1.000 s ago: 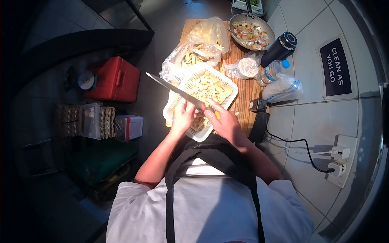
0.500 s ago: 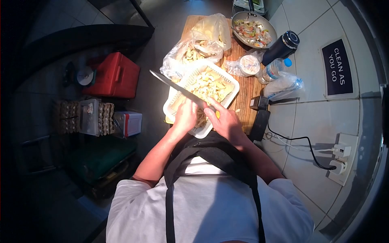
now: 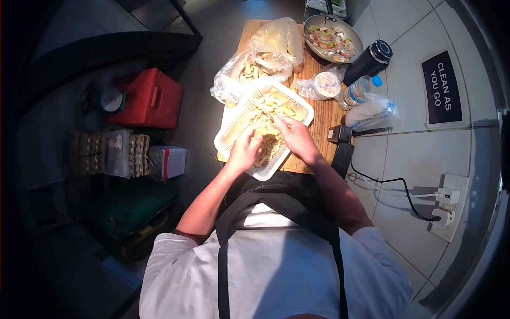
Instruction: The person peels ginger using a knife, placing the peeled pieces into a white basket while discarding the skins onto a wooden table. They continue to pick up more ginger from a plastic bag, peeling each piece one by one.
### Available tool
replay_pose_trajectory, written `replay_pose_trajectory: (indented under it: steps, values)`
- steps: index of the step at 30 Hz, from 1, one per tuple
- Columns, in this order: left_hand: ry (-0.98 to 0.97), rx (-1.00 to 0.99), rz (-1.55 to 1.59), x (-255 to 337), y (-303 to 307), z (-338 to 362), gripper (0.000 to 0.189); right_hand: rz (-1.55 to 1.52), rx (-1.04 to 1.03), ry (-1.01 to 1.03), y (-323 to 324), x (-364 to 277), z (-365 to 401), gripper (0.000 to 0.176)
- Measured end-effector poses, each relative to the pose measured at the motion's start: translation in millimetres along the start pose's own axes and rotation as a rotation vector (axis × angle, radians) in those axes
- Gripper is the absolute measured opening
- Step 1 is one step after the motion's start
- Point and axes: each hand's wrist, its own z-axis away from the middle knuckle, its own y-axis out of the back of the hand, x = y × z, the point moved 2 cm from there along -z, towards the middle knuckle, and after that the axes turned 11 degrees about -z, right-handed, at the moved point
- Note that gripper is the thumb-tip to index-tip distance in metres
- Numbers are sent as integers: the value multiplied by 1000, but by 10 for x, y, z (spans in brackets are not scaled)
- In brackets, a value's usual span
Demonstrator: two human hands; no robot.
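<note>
A white perforated plastic basket [image 3: 307,112] full of pale yellow cut pieces [image 3: 276,103] sits in front of me. My left hand [image 3: 245,150] is over its near left part, fingers curled inward; what they hold, if anything, I cannot make out. My right hand [image 3: 298,141] is closed above the right side of the basket, on a knife [image 3: 277,120]. The blade looks edge-on and is hard to tell from the pieces. Beyond the basket, a clear plastic bag [image 3: 226,90] holds more pale, finger-like pieces.
On the wooden board [image 3: 322,119] stand a pan of chopped food [image 3: 332,40], a dark flask [image 3: 369,61], a water bottle [image 3: 361,91] and a wrapped round tub [image 3: 326,84]. A tiled wall with cables borders the right. Left stand a red box [image 3: 151,101] and egg trays [image 3: 139,154].
The long knife blade that pointed to the upper left over the basket has turned and no longer shows broadside. My right hand has moved up and my hands are slightly farther apart.
</note>
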Motion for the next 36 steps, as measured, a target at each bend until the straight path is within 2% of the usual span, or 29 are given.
replay_pose_trajectory:
  steps: [2,3,4,5,6,7,8,11,13,17,23,25,27,36]
  values:
    - [1,25,102,60,31,12,37,20,22,17,-6,115,-5,42]
    - [-6,38,153,87,41,1,37,61,-20,-64,-37,233,17,41]
    - [83,77,226,78,31,-13,39,64,-36,-155,-16,190,37,40]
    - [15,42,276,116,66,-34,35,70,-52,-247,6,146,55,40]
    - [96,186,257,115,55,-49,32,45,-13,-265,-2,90,72,41]
    - [97,153,224,129,85,-51,30,130,36,-185,-17,27,107,43]
    - [117,172,324,8,90,-72,25,221,92,-109,-32,-39,146,46]
    - [228,154,815,-141,49,-48,26,208,117,-66,-13,65,176,38]
    - [256,87,888,-254,75,-27,24,218,89,-93,-6,-26,228,36]
    - [321,111,937,-402,120,-34,21,222,31,-160,-10,74,278,34]
    - [302,144,991,-451,214,-67,26,253,21,-184,-9,105,327,46]
    - [302,129,990,-232,225,-35,30,236,37,-163,-15,111,323,48]
    - [334,205,972,5,167,-17,35,219,38,-173,-15,73,334,49]
    - [241,112,898,-268,166,-116,39,167,17,-156,-24,61,368,44]
